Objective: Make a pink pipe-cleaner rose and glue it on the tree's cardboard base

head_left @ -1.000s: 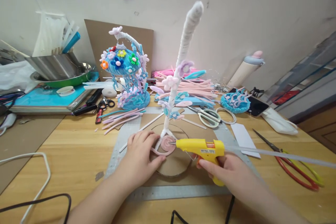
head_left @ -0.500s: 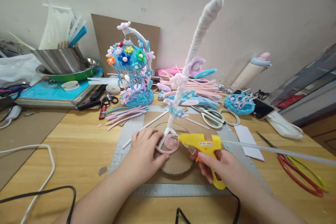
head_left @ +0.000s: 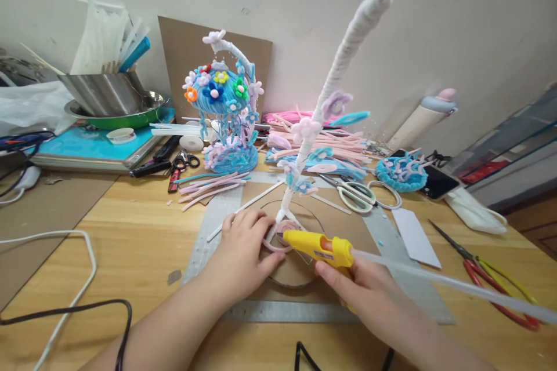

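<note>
My left hand rests over the round cardboard base, thumb and fingers closing on a coiled pink pipe cleaner. In my right hand is a yellow hot glue gun, tilted so its nozzle sits over the coil and partly hides it. A long clear glue stick juts from the gun's back. Rising from the base is a white-wrapped stem that leans right and carries lilac, pink and blue pipe-cleaner flowers. Its forked foot stands just behind the coil.
A finished-looking blue flowered pipe-cleaner piece stands at the back left. Behind the stem lie bundles of pink pipe cleaners. White-handled scissors and red-and-yellow-handled scissors lie to the right. A black cable crosses the front left.
The glue gun has tipped and shifted left, bringing its nozzle further over the pink coil. My left hand keeps its grip. The whole view has shifted slightly.
</note>
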